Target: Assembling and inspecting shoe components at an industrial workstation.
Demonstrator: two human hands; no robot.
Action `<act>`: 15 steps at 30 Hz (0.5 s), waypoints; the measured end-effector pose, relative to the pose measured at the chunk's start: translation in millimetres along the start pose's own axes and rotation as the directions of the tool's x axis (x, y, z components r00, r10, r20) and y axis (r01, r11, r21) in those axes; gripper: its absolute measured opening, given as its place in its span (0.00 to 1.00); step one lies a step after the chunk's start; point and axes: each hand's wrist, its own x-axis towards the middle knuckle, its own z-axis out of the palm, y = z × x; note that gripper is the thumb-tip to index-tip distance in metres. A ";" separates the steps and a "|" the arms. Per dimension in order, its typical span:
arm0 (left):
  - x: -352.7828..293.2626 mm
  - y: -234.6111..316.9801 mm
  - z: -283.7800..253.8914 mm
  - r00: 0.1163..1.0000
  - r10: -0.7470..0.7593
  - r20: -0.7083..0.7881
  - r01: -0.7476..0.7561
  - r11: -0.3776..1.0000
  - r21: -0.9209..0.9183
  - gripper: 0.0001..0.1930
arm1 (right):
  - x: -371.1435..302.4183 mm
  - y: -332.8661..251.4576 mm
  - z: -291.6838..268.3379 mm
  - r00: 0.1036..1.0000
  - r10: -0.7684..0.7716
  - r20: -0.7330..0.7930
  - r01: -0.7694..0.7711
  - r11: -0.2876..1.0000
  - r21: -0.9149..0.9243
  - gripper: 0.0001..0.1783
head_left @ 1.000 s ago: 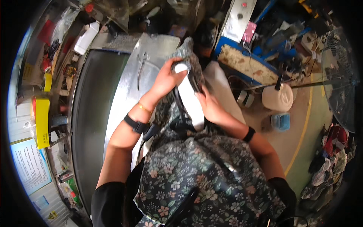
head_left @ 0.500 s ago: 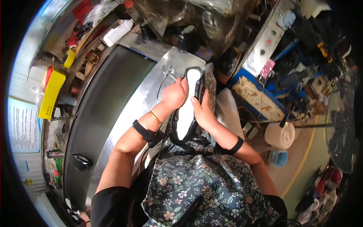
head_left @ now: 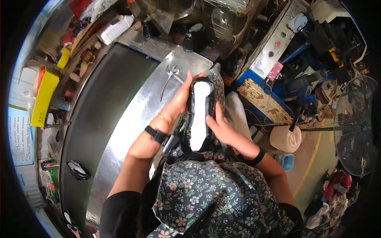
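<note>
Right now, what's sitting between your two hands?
In the head view, a black shoe with a white sole lies between the left hand and right hand, both touching it.

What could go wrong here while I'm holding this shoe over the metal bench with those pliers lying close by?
1. The shoe is held up off the metal bench between the left hand and right hand; if either grip loosens, it might drop.
2. The pliers lie just beyond the left hand's fingertips; a stray move could knock them or nick a finger.
3. The floral apron bunches right under the shoe and may snag it.
</note>
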 end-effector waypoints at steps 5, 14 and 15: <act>8.2 -10.4 19.1 0.984 0.108 0.145 -0.159 0.898 0.410 0.22 | 55.0 -13.2 -42.0 0.993 0.098 -0.070 0.002 0.565 0.825 0.39; 11.5 -28.1 17.7 0.952 0.171 0.254 -0.249 0.915 0.317 0.19 | 66.7 -13.2 -29.7 0.925 -0.060 -0.374 0.164 0.953 0.253 0.21; 13.0 -32.8 15.4 0.949 0.210 0.237 -0.293 0.867 0.404 0.19 | 65.6 -16.5 -30.2 0.919 0.017 -0.394 0.104 0.954 0.283 0.22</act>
